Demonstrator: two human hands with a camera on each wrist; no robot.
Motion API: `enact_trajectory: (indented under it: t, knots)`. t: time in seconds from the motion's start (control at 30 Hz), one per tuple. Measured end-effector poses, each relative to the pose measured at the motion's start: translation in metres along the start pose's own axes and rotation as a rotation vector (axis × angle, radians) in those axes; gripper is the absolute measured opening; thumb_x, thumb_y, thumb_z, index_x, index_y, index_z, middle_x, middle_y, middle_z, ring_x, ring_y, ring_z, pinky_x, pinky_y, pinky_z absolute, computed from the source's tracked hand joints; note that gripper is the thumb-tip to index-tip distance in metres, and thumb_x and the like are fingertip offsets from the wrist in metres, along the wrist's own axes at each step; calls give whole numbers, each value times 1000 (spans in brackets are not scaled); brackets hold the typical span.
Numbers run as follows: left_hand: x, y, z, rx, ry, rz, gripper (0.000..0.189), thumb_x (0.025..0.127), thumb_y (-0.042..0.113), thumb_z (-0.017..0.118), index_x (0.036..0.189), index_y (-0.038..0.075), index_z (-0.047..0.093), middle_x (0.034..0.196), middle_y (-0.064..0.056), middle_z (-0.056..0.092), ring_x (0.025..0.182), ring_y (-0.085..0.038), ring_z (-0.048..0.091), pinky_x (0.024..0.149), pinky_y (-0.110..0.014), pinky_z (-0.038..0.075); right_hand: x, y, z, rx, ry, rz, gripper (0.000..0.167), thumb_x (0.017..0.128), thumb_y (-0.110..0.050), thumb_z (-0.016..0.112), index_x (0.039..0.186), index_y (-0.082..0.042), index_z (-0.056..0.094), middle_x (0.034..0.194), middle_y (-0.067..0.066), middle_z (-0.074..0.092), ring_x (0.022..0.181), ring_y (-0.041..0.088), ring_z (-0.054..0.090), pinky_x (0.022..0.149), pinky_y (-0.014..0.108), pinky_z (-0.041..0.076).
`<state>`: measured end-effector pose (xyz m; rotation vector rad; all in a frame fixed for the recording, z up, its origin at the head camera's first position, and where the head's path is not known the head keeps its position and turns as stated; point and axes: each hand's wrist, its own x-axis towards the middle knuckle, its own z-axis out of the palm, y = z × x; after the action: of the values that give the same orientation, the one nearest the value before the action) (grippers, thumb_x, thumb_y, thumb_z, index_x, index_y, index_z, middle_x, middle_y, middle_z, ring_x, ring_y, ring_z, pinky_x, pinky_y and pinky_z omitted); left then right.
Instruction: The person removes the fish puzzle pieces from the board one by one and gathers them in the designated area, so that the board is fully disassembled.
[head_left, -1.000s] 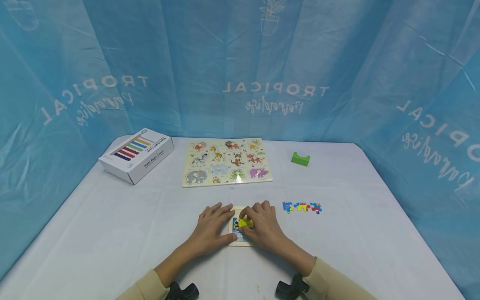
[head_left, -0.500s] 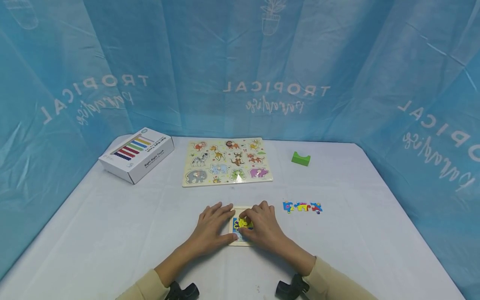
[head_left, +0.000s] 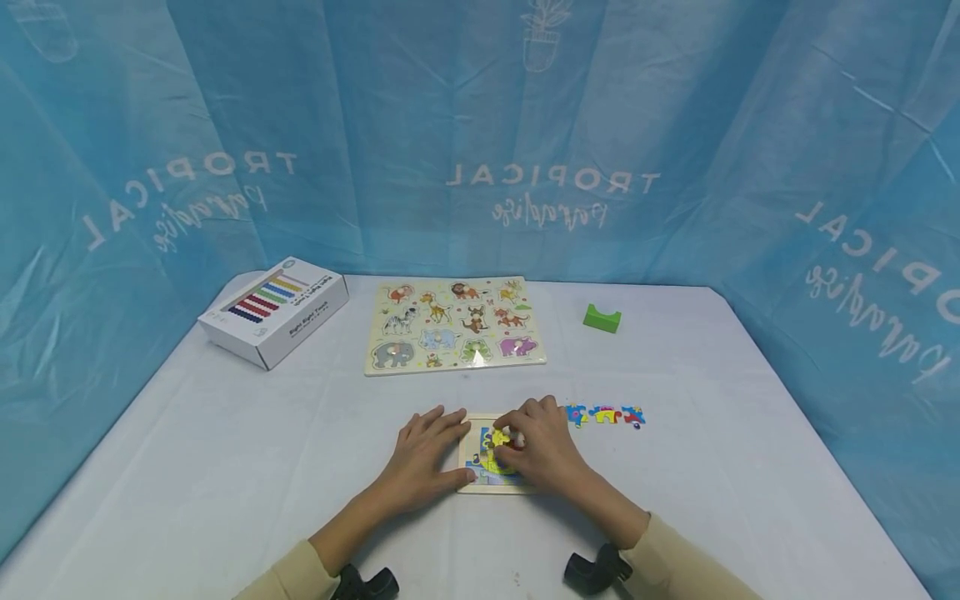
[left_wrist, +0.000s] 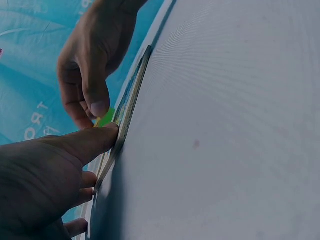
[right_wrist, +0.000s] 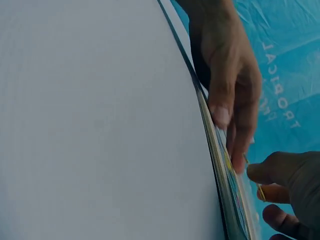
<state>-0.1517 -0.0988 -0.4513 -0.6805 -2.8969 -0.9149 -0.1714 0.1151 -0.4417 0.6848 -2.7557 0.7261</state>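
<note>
On my feeds, the white desk (head_left: 187, 467) spreads across the lower frame of the head view, with the animal board (head_left: 456, 317) above its centre. Lower down, the left hand (head_left: 423, 458) lies with fingers spread, clamped on nothing, fingertips and thumb against the left side of the small puzzle frame (head_left: 495, 490). The right hand (head_left: 546, 448) works over that frame, its grip pinched on a thin piece (right_wrist: 262, 195). I judge the step wants the left thumb pinning the frame flat, and the piece handled by its edges, brought level and kept from twisting, so its neighbours aren't dislodged. Only the head view shows three loose pieces (head_left: 603, 414) right of centre. There the fingers mostly hide the held piece; the right wrist view shows it edge-on, tilted and apparently clear of the frame.
</note>
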Motion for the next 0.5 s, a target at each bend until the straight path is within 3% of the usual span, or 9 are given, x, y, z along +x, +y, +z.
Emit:
enact_trajectory:
  t: [0.2,0.5]
  knots:
    - [0,-2,2,-3,6,-3,64,77,40,72,131,11,55,144,-5,47,139,-36,31,112,-62,17,-7,22,-15,-11,25,66,26,71,-27,80,96,-24,72,87,-2,56,88,14,38,78,33,31]
    - [0,-1,3,-4,3,-17,64,76,39,73,132,12,55,145,-3,47,140,-34,30,113,-60,17,-22,53,-31,-50,65,75,29,69,-22,81,96,-24,71,89,-2,55,90,17,39,78,35,31]
